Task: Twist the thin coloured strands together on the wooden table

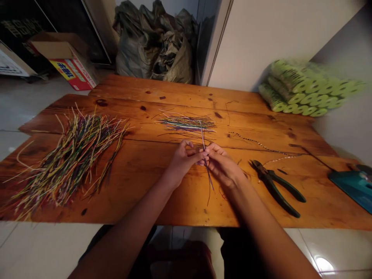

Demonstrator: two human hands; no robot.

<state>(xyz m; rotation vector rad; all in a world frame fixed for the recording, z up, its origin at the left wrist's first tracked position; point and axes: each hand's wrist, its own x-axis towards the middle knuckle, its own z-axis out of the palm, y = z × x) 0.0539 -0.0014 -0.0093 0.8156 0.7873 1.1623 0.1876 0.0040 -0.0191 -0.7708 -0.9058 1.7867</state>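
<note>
Between my two hands, over the middle of the wooden table, a few thin wires [208,174] are pinched near their midpoint, their ends sticking out above and below. My left hand [186,159] closes thumb and fingertips on them from the left. From the right, my right hand [222,162] pinches the same spot, fingertips touching the left ones. Just beyond lies a small flat bundle of coloured wires [186,123]. A large heap of multicoloured wires [75,155] covers the table's left side. Pliers [276,186] with dark handles lie to the right of my right hand.
A twisted cord [255,141] runs across the right of the table [139,201]. At the right edge sits a teal object [351,188]. Green rolls [302,89] are stacked at the far right. Behind stand grey sacks [157,42] and an open cardboard box [68,62].
</note>
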